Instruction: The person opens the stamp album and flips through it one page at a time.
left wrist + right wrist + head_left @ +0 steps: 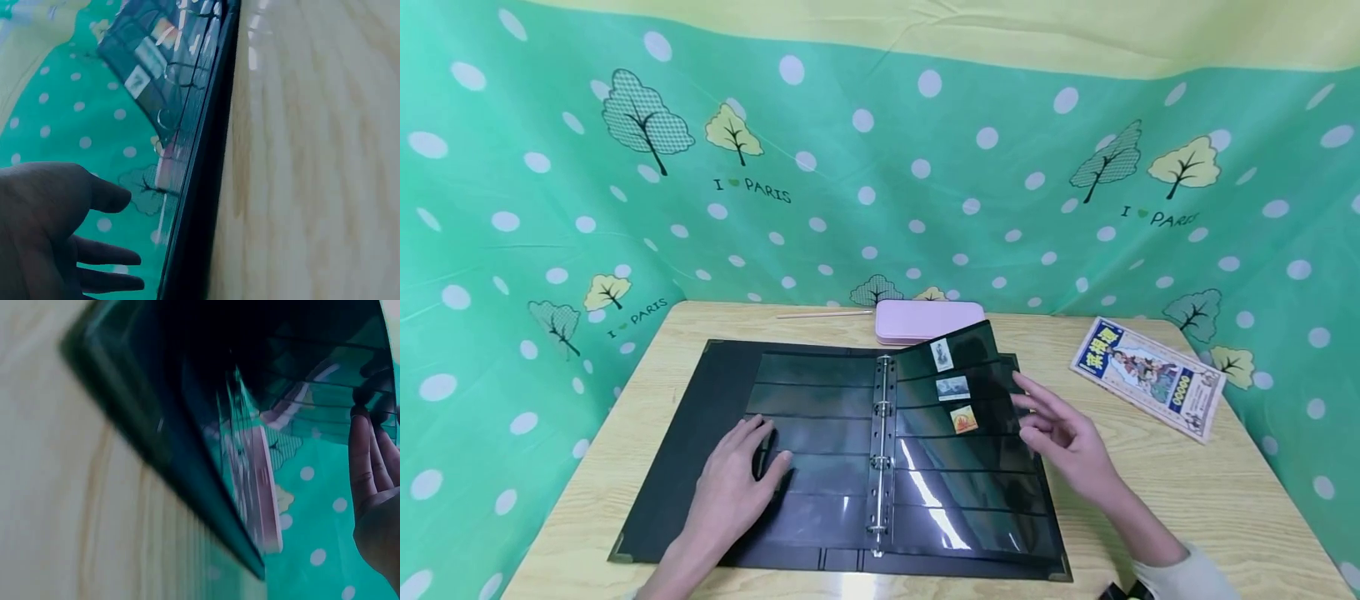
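A black ring-binder stamp album (681, 433) lies spread open on the wooden table. On its left page (820, 433), strips of clear pockets run across, and my left hand (733, 483) rests near that page's outer edge, fingers spread. The right-hand page (925, 458) bows upward at its outer side. Three stamps sit in its upper pockets: a grey upright stamp (941, 355), a blue-grey wide stamp (953, 388) and an orange stamp (964, 419). My right hand (1067, 442) is at this page's outer edge; in the right wrist view its fairly straight fingers (362, 450) touch the raised sheet.
Behind the album stands a pink case (928, 319), with a thin stick (823, 315) to its left. A printed booklet (1150, 379) lies at the back right. Green dotted cloth (865, 192) hangs behind the table. A small dark object (1123, 592) shows at the front edge.
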A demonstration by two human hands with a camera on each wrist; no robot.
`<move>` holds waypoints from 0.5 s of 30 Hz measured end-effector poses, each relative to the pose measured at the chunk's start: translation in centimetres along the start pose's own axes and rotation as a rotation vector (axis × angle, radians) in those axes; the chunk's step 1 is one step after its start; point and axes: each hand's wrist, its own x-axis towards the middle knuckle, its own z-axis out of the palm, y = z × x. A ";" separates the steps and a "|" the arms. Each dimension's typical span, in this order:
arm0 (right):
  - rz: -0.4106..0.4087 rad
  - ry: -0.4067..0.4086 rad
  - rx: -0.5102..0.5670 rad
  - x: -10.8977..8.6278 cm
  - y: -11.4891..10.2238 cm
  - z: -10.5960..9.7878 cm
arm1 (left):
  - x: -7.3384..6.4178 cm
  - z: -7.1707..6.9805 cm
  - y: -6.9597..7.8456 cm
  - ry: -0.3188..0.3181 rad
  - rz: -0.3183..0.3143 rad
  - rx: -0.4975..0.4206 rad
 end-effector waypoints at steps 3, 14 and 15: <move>0.011 0.000 0.010 0.0 -0.6 0.8 | -0.3 0.0 1.0 0.021 0.019 -0.009; 0.025 -0.040 0.050 0.2 -1.6 3.6 | -1.2 0.6 5.2 0.019 0.143 -0.137; 0.031 -0.047 0.063 0.2 -1.6 3.7 | -1.2 0.5 5.6 0.013 0.159 -0.153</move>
